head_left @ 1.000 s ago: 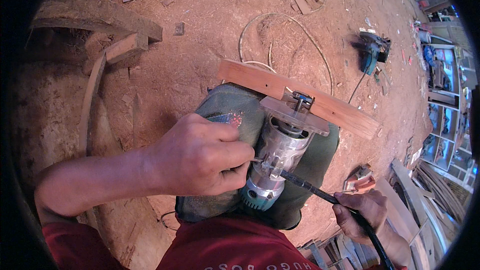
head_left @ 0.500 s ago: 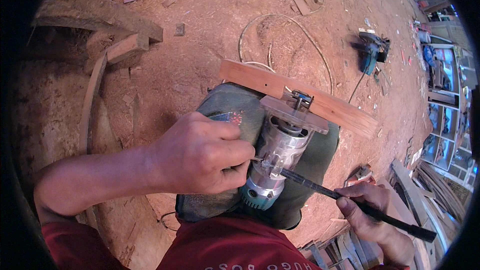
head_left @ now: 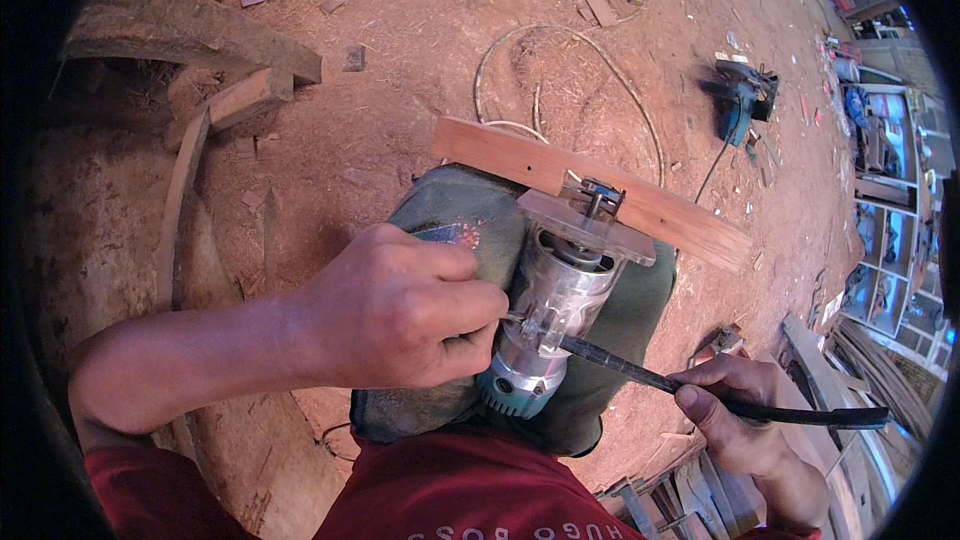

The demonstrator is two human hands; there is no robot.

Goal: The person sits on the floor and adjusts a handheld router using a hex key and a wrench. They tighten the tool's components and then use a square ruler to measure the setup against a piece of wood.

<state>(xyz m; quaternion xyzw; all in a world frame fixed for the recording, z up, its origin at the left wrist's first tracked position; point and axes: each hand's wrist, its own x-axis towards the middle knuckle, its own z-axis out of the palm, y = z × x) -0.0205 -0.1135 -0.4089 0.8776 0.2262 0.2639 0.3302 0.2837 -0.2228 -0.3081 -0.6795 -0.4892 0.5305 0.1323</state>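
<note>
A power trimmer [head_left: 568, 285] with a silver metal body and teal end lies across my lap. Its clear base plate [head_left: 590, 227] and metal bit are at the far end, beside a flat wooden board [head_left: 485, 152]. My left hand [head_left: 405, 310] is closed at the trimmer's left side; a thin piece pokes out from its fingertips, too small to name. Between thumb and fingers, my right hand [head_left: 735, 405] grips a long black strip [head_left: 625, 368]. One end of the strip meets the trimmer's body, and the other sticks out to the right past my hand.
A pale cord [head_left: 655, 125] loops over the dusty floor ahead. Another teal power tool [head_left: 740, 105] sits at far right, near a shelf unit [head_left: 890, 190]. Heavy timbers [head_left: 190, 25] lie at the left. Wood offcuts [head_left: 700, 500] are piled at the lower right.
The black strip's free end has swung up and to the right, with my right hand tilting slightly. My left hand and the trimmer stay nearly in place.
</note>
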